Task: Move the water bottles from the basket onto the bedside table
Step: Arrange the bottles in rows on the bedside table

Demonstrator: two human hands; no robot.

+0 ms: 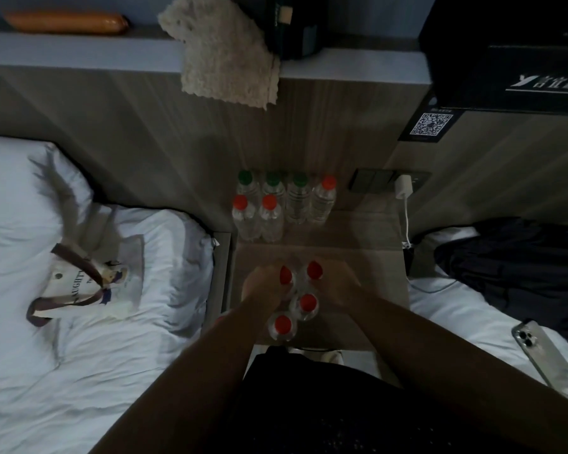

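Left hand point(262, 287) and right hand point(339, 290) clasp a cluster of 4 red-capped bottles point(309, 303) from either side, fingers wrapped on the outer ones, above the near part of the bedside table point(358, 231). Cannot tell if the cluster touches the tabletop. 6 bottles point(284, 204) stand upright in 2 rows at the table's back, against the wall. Tote bag point(89, 283) lies on the left bed point(79, 371), phone point(538, 348) on the right.
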